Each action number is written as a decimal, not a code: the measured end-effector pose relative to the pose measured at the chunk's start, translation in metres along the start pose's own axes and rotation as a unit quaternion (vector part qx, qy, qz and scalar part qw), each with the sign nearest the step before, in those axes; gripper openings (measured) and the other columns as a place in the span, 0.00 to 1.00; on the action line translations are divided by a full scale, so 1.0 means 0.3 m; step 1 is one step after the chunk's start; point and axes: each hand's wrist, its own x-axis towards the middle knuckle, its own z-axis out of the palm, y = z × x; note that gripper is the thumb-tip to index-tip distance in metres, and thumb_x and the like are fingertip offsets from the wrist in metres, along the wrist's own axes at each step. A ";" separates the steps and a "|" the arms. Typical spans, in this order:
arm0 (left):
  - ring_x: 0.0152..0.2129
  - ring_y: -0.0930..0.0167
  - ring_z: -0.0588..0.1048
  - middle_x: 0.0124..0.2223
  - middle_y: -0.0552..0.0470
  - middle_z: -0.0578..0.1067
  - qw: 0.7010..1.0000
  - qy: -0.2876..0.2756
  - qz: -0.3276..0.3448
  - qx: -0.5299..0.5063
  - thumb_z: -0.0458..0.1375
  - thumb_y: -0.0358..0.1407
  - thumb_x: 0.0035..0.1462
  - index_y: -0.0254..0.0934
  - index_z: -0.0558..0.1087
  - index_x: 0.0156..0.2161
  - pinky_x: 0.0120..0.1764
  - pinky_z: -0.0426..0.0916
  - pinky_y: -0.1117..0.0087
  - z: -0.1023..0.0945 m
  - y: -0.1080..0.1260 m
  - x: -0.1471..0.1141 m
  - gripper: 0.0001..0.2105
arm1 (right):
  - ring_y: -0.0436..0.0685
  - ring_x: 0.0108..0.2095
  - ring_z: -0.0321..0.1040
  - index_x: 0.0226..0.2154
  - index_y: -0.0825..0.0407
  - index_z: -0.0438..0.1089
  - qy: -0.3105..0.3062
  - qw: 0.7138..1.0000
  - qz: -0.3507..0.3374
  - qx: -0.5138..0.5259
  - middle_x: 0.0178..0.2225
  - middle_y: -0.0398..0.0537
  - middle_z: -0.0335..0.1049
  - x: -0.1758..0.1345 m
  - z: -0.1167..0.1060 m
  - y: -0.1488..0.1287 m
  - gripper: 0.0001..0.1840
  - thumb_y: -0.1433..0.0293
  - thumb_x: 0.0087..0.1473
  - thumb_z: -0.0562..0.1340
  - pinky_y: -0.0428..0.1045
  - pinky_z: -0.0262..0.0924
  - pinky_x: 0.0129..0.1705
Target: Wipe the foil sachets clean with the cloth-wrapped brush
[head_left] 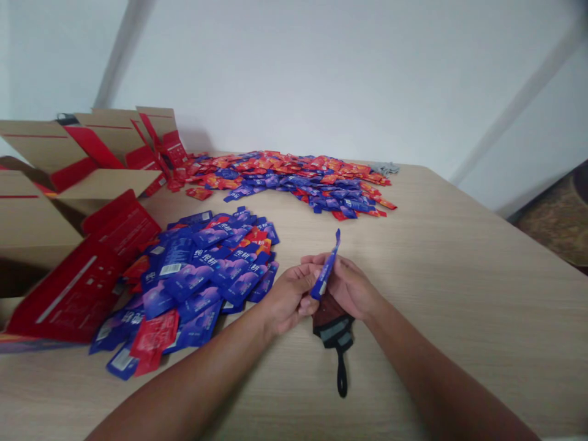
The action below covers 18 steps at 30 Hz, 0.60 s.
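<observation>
A small blue packet [326, 275], turned almost edge-on, stands between my two hands. My left hand [293, 296] is closed on its lower left side, thumb and fingers pinching it. My right hand [353, 285] meets it from the other side with curled fingers; some of these fingers are hidden behind the packet. Under my hands lies a dark brown item with grey bands and a black loop handle [334, 324], its upper part covered, so its kind is unclear. Left of my left hand is a near pile of blue packets [202, 269] with some red ones mixed in.
Open cardboard boxes with red flaps [92, 275] crowd the left side. A long heap of red and blue packets [294, 177] runs along the back of the wooden table [459, 294], with small grey pieces [386, 167] at its right end. A white wall [321, 73] rises behind.
</observation>
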 end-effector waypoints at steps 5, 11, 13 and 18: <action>0.11 0.77 0.60 0.20 0.56 0.69 0.993 0.090 0.036 0.061 0.64 0.53 0.62 0.35 0.73 0.35 0.14 0.52 0.76 0.008 -0.016 0.005 0.20 | 0.51 0.25 0.67 0.37 0.49 0.79 0.069 0.997 -0.035 0.013 0.31 0.43 0.78 0.004 0.016 0.003 0.16 0.55 0.57 0.76 0.50 0.69 0.30; 0.11 0.77 0.64 0.22 0.53 0.74 0.966 0.128 0.098 0.203 0.60 0.62 0.63 0.35 0.74 0.34 0.13 0.53 0.77 -0.003 -0.019 0.003 0.28 | 0.54 0.29 0.71 0.37 0.51 0.78 0.157 0.983 -0.087 -0.041 0.30 0.44 0.77 0.021 -0.002 0.009 0.19 0.55 0.54 0.77 0.52 0.73 0.36; 0.11 0.79 0.64 0.28 0.50 0.79 0.959 0.131 0.088 0.234 0.65 0.58 0.60 0.34 0.75 0.35 0.14 0.52 0.77 -0.004 -0.017 0.002 0.25 | 0.53 0.28 0.69 0.37 0.51 0.77 0.177 0.977 -0.094 -0.072 0.30 0.43 0.76 0.022 -0.014 0.012 0.19 0.54 0.55 0.77 0.50 0.70 0.33; 0.11 0.80 0.62 0.28 0.52 0.78 0.964 0.150 0.080 0.206 0.67 0.55 0.59 0.35 0.74 0.34 0.13 0.51 0.77 -0.005 -0.020 0.011 0.22 | 0.53 0.28 0.68 0.37 0.50 0.75 0.166 0.972 -0.077 -0.144 0.31 0.43 0.75 0.012 -0.025 0.018 0.21 0.50 0.57 0.74 0.50 0.67 0.35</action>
